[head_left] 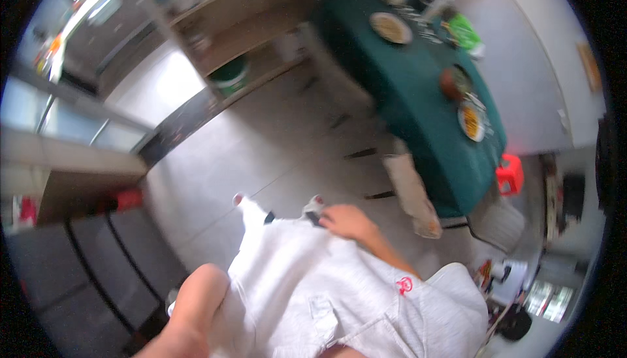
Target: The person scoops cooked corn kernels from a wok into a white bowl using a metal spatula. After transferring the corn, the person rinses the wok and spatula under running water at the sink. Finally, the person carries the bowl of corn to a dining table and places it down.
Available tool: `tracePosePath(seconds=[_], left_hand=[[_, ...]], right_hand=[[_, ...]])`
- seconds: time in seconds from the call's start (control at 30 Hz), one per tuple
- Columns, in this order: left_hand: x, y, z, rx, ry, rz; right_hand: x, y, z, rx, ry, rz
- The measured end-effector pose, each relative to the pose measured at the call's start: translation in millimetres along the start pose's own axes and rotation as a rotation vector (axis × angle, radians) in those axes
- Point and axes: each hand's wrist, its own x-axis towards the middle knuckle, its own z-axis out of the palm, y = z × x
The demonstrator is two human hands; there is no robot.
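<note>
A white garment with a small red emblem covers my front and fills the lower middle of the view. My right hand is beside its far edge, next to a small dark patch. The fingers point left and are blurred, so I cannot make out whether they grip the cloth. At the lower left my bent left arm shows beside the garment, while its hand is hidden. Beyond the hem, the tips of my two feet show on the grey tiled floor.
On the right stands a table with a dark green cloth, bearing plates of food and a brown bowl. A chair is tucked against its near side. A red stool stands beyond. Wooden shelves hold a green bucket.
</note>
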Motion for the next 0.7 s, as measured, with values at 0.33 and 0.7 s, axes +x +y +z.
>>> tracePosePath(seconds=[0.33,0.7], left_hand=[[-314,129,-255,1.083,-0.122,-2.168],[-309,111,-358,0.663,0.045,-2.412]], right_hand=[[133,-208,13,0.136,-0.107,-0.276],[289,-278,-70,-0.036,-0.3,-0.204]])
